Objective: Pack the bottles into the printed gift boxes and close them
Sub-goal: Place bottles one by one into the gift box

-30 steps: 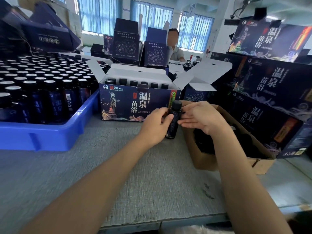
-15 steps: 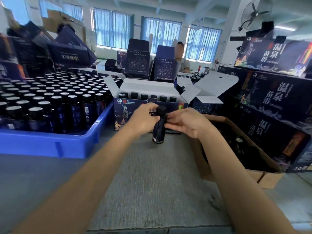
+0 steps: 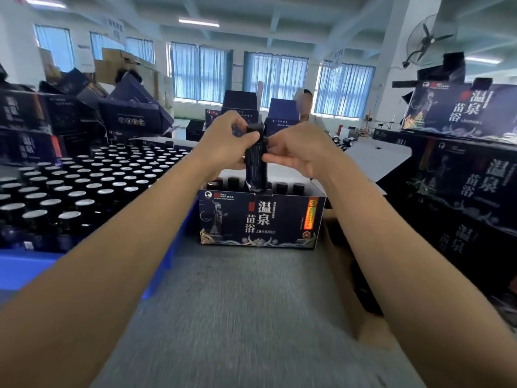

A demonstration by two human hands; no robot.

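Dark bottle (image 3: 256, 166) is hanging upright just above the open gift box (image 3: 260, 219); the left hand (image 3: 226, 141) and right hand (image 3: 296, 152) are gripping its upper part with curled fingers.

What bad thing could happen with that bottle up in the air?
The bottle hangs over the open printed gift box, pinched by its upper part between the left hand and right hand; it might slip. Lowered crooked, it might knock the bottles in the box.
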